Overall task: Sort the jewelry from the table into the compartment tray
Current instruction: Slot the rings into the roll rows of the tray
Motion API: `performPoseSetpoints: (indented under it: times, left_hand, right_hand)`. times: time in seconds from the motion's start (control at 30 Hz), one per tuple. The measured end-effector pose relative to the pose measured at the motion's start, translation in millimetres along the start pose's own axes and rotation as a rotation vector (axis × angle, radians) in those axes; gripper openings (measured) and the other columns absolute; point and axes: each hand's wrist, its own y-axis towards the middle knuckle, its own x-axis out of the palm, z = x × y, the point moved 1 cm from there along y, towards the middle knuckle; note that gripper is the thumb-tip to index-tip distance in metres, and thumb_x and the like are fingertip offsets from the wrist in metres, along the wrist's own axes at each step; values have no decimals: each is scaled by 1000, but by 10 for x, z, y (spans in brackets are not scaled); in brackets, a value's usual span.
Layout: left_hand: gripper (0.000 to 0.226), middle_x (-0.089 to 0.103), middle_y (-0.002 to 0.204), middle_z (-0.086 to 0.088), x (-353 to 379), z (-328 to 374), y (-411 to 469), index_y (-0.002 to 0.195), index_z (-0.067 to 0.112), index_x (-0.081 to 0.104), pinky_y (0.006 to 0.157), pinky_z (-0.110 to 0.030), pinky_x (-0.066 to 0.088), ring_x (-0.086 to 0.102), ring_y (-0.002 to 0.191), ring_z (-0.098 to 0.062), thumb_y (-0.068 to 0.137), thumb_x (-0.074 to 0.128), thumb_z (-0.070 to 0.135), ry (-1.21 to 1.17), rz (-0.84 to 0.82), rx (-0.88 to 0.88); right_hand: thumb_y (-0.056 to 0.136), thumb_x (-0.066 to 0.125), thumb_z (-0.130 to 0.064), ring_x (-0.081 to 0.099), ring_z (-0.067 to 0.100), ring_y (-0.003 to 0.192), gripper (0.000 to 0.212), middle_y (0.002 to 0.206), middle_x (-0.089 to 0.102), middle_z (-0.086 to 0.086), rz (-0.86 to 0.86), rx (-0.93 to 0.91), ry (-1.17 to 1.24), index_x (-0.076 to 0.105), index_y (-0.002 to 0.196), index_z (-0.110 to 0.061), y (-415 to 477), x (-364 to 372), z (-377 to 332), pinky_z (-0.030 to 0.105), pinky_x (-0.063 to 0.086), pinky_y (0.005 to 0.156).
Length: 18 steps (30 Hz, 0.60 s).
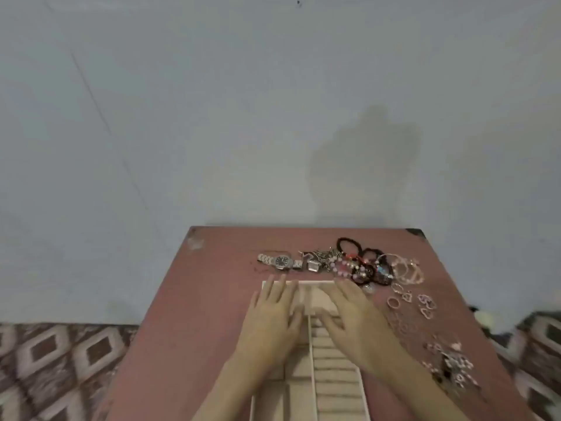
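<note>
Head view: I judge the sort has not started. The tray (337,390) lies at the near middle of the table (188,314), and every compartment I can see is bare, though the far ones are hidden under the hands. The left hand (273,320) lies flat on the tray's far left part with straight, slightly spread fingers, holding nothing. The right hand (349,311) lies the same way on the far right part, also holding nothing.

All the jewelry is on the table outside the tray, in a band past its far rim and down its right side. I think the next move is to lift one hand off and pick a loose, single piece. The watch (281,262) just beyond the left fingertips is the easy one, apart from the tangle. The pieces in the tangle will need teasing free with a fingertip pinch.

My count:
- one tray and two hands
- one round watch, with what may be a second, square-faced one just right of it
- black bands (346,243): at least two loops
- one pink bead bracelet (341,267)
- several thin pink bangles (405,270), overlapped beyond counting
- one ring (393,302) that I can make out
- about four or five hearts (426,303)
- a heap (455,363) of small pieces near the right edge, too blurred to count
</note>
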Motion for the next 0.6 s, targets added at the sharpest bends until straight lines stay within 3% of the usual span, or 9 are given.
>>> performPoseSetpoints:
  times: [0.07,0.13,0.2,0.27,0.33,0.4,0.43,0.53,0.6]
  left_hand:
    - [81,-2,157,10,286,-41,-113,147,33,8,116,-36,-4,-10,145,-14,73,-12,57,33,-7,11]
    - [73,6,157,6,517,-108,-217,147,31,13,113,-41,0,1,146,-21,81,-3,56,124,8,21]
    - [59,36,149,-2,627,-138,-254,141,23,38,106,-50,26,35,137,-27,90,20,48,209,94,53]
    - [53,51,138,-5,677,-172,-236,132,20,50,95,-52,41,49,126,-27,89,31,43,278,162,60]
    - [54,51,138,-8,718,-195,-234,132,17,52,95,-52,42,48,127,-29,89,30,42,309,188,103]
    - [55,51,137,-9,769,-219,-223,131,15,53,96,-52,42,47,127,-30,89,29,41,346,217,138]
    - [54,53,135,-9,767,-221,-217,130,15,55,94,-51,44,50,125,-30,89,30,41,356,215,127]
    - [57,54,135,-9,753,-215,-219,130,15,54,94,-49,45,50,125,-29,89,26,43,332,221,111]
    - [73,31,151,-8,717,-178,-236,144,19,32,108,-47,30,29,140,-28,84,4,51,340,180,111]
  right_hand:
    - [91,10,-61,-1,13,145,65,157,11,-1,-31,-7,-6,21,146,-30,-153,264,75,22,-1,112]
    - [82,-8,-69,-12,11,143,81,158,6,2,-46,21,-46,18,147,-29,-265,477,118,27,-7,114]
    - [92,1,-60,2,18,144,72,154,25,11,13,-6,-141,34,142,-21,-289,732,218,32,8,115]
    - [98,10,-51,15,22,140,62,147,37,15,46,15,-146,44,136,-15,-292,798,243,38,17,111]
    - [92,1,-58,0,19,144,73,154,18,9,80,-21,-133,34,143,-17,-286,850,276,36,7,118]
    - [82,-4,-64,-21,11,140,81,151,-10,-3,98,-53,-92,15,149,-22,-281,857,301,28,-9,113]
    - [82,-1,-62,-17,13,141,80,150,-10,-2,116,-62,-77,15,148,-21,-274,854,306,28,-8,113]
    - [94,17,-52,31,34,137,66,146,37,19,155,-55,-108,48,135,-12,-280,898,296,39,21,114]
    - [93,11,-55,24,32,141,70,150,30,19,192,-81,-122,42,140,-13,-274,894,278,32,9,116]
